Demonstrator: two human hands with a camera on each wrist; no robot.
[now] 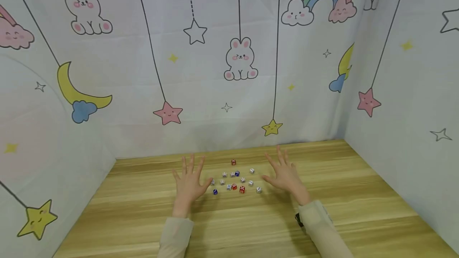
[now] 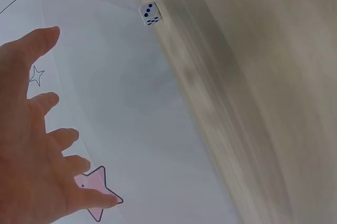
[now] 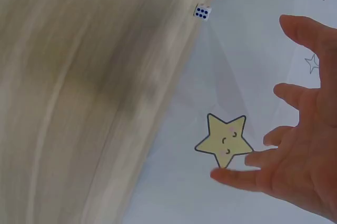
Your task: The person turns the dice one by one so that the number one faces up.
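Note:
Several small dice lie scattered on the wood-grain table between my two hands. Most are white, like the white die (image 1: pixel 252 171); among them are a red die (image 1: pixel 242 189) nearer me, another red die (image 1: pixel 233 162) at the back, and blue ones such as the blue die (image 1: pixel 215 192). My left hand (image 1: pixel 189 184) is spread to the left of the dice, its thumb overlapping the leftmost white die in the head view. To their right my right hand (image 1: pixel 285 175) is spread too, fingers apart, holding nothing. Both wrist views show straight, separated fingers and a few dice at the top.
The wooden table (image 1: pixel 236 226) meets a white cloth backdrop (image 1: pixel 208 90) printed with stars, rabbits and a rainbow. Cloth walls also stand on the left and right sides. A small black object (image 1: pixel 299 220) shows at my right sleeve (image 1: pixel 319 224).

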